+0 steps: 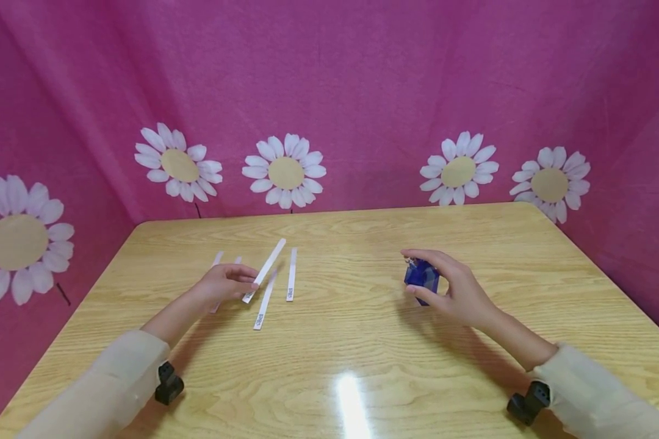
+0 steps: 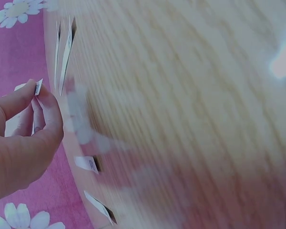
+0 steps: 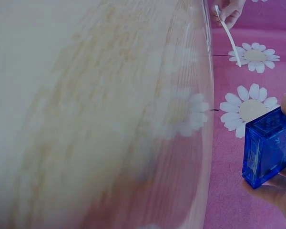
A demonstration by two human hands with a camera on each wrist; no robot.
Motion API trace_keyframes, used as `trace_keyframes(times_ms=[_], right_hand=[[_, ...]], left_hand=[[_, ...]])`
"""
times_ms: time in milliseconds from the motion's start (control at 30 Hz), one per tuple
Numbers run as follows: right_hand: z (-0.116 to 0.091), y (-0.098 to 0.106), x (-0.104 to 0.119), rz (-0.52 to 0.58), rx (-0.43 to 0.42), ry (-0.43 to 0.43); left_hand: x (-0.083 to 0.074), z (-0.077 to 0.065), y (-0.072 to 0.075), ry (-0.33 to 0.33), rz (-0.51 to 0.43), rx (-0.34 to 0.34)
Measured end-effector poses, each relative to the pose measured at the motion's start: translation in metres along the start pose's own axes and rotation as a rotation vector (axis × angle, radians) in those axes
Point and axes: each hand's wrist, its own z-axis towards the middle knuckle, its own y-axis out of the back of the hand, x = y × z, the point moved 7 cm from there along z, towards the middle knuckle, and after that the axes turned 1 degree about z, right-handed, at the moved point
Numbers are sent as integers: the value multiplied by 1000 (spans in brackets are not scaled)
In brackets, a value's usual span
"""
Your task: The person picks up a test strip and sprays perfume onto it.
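Note:
My left hand (image 1: pixel 227 285) pinches a white paper strip (image 1: pixel 270 262) near its printed lower end, between thumb and fingers. The strip slants up and to the right above the table; in the left wrist view only its short end (image 2: pixel 38 88) pokes out past the fingertips. On the right, my other hand (image 1: pixel 467 297) grips a blue glass perfume bottle (image 1: pixel 427 277), thumb on one side and fingers on the other. In the right wrist view the bottle (image 3: pixel 264 150) is a flat, faceted block held off the table, partly covered by the fingers.
More printed strips lie on the wooden table (image 1: pixel 335 341): one strip (image 1: pixel 291 275) right of the left hand, one (image 1: pixel 265 303) below the held strip, and two partly behind the hand. A pink curtain (image 1: pixel 362 91) with daisies hangs behind the table's far edge.

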Motion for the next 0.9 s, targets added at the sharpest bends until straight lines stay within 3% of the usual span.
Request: trace_keyframes(times_ms=[900], right_hand=[[24,-20,11,-18,25,73]], left_hand=[[-24,-1,-36,-19,31,73]])
